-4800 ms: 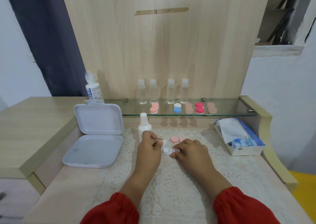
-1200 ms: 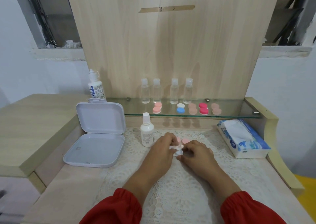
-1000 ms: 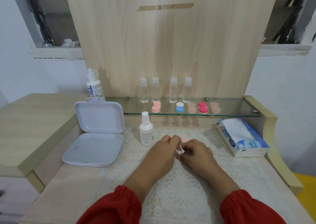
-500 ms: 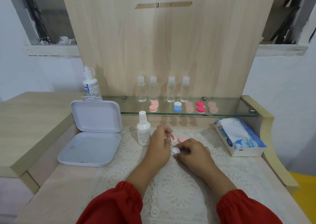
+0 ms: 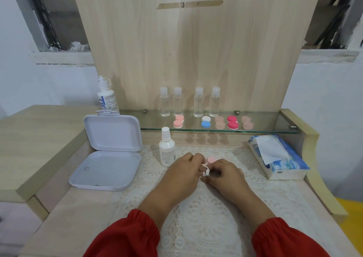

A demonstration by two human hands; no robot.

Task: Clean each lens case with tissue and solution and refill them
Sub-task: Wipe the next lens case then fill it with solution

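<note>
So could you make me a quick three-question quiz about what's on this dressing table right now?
1. True or false: the white box left of the hands has its lid shut.
2. How many clear bottles stand in a row on the glass shelf?
3. The tissue pack lies: A) right of the hands, B) on the glass shelf, C) inside the white box.

Key:
1. False; the lid stands open.
2. Four.
3. A; it lies beyond the right hand, while the left hand is nearer the white spray bottle.
</note>
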